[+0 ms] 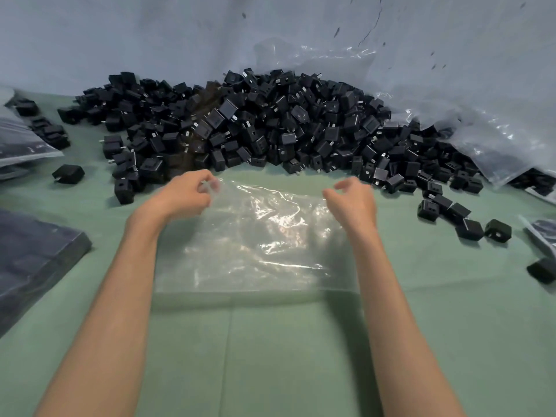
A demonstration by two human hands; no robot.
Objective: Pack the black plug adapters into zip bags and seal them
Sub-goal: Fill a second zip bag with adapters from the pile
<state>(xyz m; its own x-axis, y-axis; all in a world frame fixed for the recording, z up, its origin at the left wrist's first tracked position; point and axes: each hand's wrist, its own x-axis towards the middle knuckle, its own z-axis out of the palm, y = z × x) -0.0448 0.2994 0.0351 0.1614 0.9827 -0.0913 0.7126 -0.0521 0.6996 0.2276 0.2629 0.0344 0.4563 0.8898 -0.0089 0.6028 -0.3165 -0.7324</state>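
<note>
A clear empty zip bag [255, 245] lies flat on the green table, its mouth toward the pile. My left hand [186, 194] pinches the bag's far left corner between thumb and fingers. Over the bag's far right corner hovers my right hand [353, 198], fingers loosely curled and holding nothing that I can see. A big heap of black plug adapters [255, 124] fills the table just beyond the bag, against the back wall.
Loose adapters [469, 228] lie scattered at the right, and one [68, 174] at the left. Packed bags [33, 260] lie at the left edge, more [18, 139] behind them. A large crumpled plastic sack [481, 130] spills from the right. The green table [270, 356] stretches toward me.
</note>
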